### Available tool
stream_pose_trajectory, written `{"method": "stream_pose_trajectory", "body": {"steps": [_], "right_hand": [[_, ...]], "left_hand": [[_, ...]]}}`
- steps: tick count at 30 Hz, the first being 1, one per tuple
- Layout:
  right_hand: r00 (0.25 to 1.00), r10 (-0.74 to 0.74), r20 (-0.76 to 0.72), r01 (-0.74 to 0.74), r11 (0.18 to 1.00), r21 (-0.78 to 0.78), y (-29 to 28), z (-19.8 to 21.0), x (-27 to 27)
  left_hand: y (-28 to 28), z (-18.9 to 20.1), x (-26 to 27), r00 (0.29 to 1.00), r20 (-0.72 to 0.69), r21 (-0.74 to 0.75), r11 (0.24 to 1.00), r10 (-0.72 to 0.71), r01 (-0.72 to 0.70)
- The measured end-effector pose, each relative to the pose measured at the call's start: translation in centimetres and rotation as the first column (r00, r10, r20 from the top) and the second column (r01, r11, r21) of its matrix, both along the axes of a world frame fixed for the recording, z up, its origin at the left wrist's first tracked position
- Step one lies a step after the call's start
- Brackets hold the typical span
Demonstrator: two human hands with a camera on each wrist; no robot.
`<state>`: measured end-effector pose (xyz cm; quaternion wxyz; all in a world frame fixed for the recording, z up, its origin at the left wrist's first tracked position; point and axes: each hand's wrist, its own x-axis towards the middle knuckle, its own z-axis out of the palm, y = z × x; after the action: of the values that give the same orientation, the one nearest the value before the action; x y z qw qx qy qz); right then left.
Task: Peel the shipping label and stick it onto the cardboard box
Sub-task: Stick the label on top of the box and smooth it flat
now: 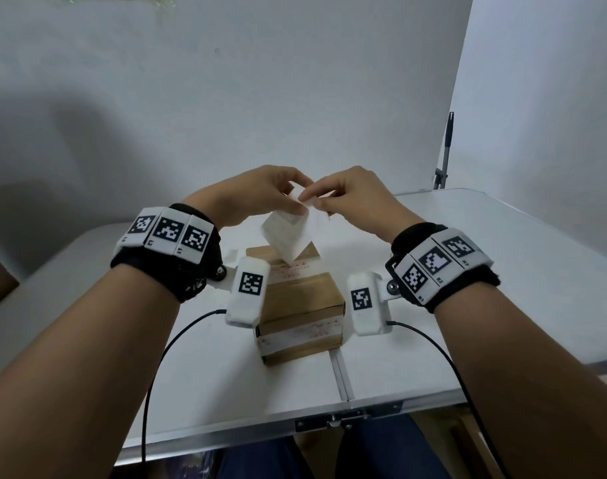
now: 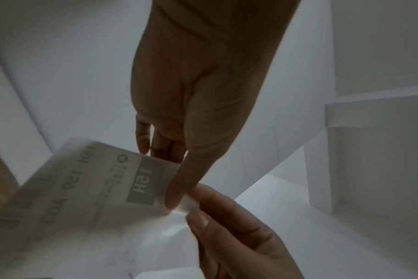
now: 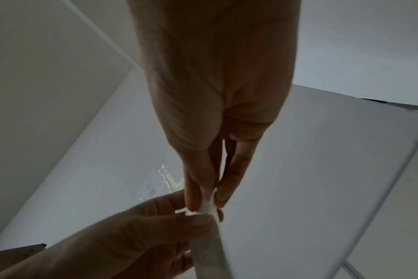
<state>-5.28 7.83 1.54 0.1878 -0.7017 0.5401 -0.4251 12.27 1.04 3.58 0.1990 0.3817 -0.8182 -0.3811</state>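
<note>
Above the cardboard box (image 1: 297, 302), which stands on the white table (image 1: 468, 288), both hands hold the shipping label (image 1: 288, 236) in the air, its lower corner hanging just over the box's far top edge. The left hand (image 1: 257, 195) has its grip pinched on the label's upper corner, thumb on the printed side. The right hand (image 1: 354, 198) pinches a thin white edge at that same corner between thumb and forefinger; it looks like the backing layer, though the dim wrist views leave that unsure. Old labels already cover the box's faces.
</note>
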Motion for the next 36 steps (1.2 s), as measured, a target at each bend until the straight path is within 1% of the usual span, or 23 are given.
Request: {"method": "stream_pose_trajectory", "body": {"steps": [3, 4, 5, 6, 8, 10, 12, 13, 15, 17, 20, 22, 26, 27, 28, 30, 33, 34, 35, 36], "right_hand": [[0.999, 0.008, -0.052, -0.009, 1.0, -0.019, -0.1, 0.1, 0.3], [0.999, 0.006, -0.048, -0.007, 1.0, -0.026, -0.2, 0.1, 0.4], [1.0, 0.009, -0.011, -0.009, 1.0, -0.02, -0.3, 0.1, 0.4], [0.998, 0.021, 0.067, -0.021, 1.0, -0.004, -0.5, 0.2, 0.3], [0.961, 0.044, 0.272, -0.052, 0.998, 0.022, -0.7, 0.3, 0.1], [0.912, 0.01, 0.411, -0.043, 0.997, 0.07, -0.9, 0.1, -0.4], [0.876, -0.052, 0.479, -0.047, 0.98, 0.192, -1.2, -0.3, -0.8], [0.86, -0.087, 0.502, -0.059, 0.961, 0.269, -1.2, -0.7, -1.0], [0.821, -0.144, 0.552, -0.109, 0.91, 0.399, -1.2, -1.4, -1.1], [0.78, -0.137, 0.611, -0.219, 0.854, 0.471, -0.9, -1.9, -1.2], [0.698, -0.102, 0.709, -0.37, 0.796, 0.479, -1.0, -2.6, -1.3], [0.64, -0.111, 0.76, -0.391, 0.804, 0.447, -1.3, -2.9, -1.3], [0.551, -0.099, 0.829, -0.341, 0.88, 0.332, -1.7, -3.5, -1.5], [0.544, -0.086, 0.835, -0.332, 0.892, 0.308, -1.8, -3.6, -1.7], [0.568, -0.066, 0.821, -0.321, 0.9, 0.295, -1.9, -3.8, -1.9], [0.667, -0.021, 0.745, -0.303, 0.905, 0.298, -2.0, -4.1, -2.0], [0.791, 0.043, 0.611, -0.317, 0.882, 0.349, -2.1, -4.8, -1.9], [0.825, 0.064, 0.561, -0.321, 0.871, 0.373, -2.2, -5.0, -1.8], [0.856, 0.08, 0.511, -0.317, 0.862, 0.395, -2.3, -5.3, -1.8], [0.882, 0.091, 0.463, -0.306, 0.858, 0.412, -2.4, -5.5, -1.7]], "left_hand": [[0.0, -0.2, 0.5, 0.999, -0.029, 0.036, 0.999, 0.013, -0.012], [0.1, -0.2, 0.6, 0.999, -0.041, 0.029, 0.999, 0.025, -0.024], [0.2, -0.1, 0.7, 0.998, -0.047, 0.01, 0.999, 0.041, -0.041], [0.1, -0.1, 0.8, 0.997, -0.049, -0.022, 0.998, 0.065, -0.066], [-0.2, 0.0, 1.1, 0.988, -0.083, -0.097, 0.985, 0.134, -0.141], [-0.3, -0.1, 1.4, 0.96, -0.213, -0.12, 0.971, 0.179, -0.207], [-0.1, -0.4, 1.4, 0.903, -0.387, -0.084, 0.968, 0.188, -0.238], [0.1, -0.5, 1.3, 0.874, -0.449, -0.068, 0.968, 0.185, -0.24], [0.4, -0.8, 1.1, 0.845, -0.509, -0.055, 0.974, 0.162, -0.219], [1.0, -0.9, 0.7, 0.841, -0.524, -0.059, 0.979, 0.134, -0.193], [1.8, -0.9, 0.1, 0.842, -0.533, -0.078, 0.985, 0.087, -0.151], [2.4, -1.0, -0.2, 0.843, -0.536, -0.104, 0.987, 0.049, -0.124], [3.5, -2.0, -0.3, 0.878, -0.478, -0.205, 0.972, 0.003, -0.114], [3.8, -2.4, -0.2, 0.893, -0.449, -0.24, 0.965, -0.012, -0.108], [4.2, -2.9, 0.0, 0.912, -0.408, -0.289, 0.952, -0.029, -0.099], [5.1, -4.1, 0.6, 0.955, -0.289, -0.437, 0.896, -0.061, -0.075], [5.7, -6.0, 1.8, 0.991, -0.095, -0.657, 0.754, -0.098, 0.012], [5.6, -6.6, 2.3, 0.993, -0.043, -0.696, 0.716, -0.11, 0.049], [5.5, -7.1, 2.7, 0.993, 0.003, -0.713, 0.696, -0.117, 0.085], [5.6, -7.6, 3.0, 0.992, 0.034, -0.71, 0.695, -0.123, 0.11]]}}
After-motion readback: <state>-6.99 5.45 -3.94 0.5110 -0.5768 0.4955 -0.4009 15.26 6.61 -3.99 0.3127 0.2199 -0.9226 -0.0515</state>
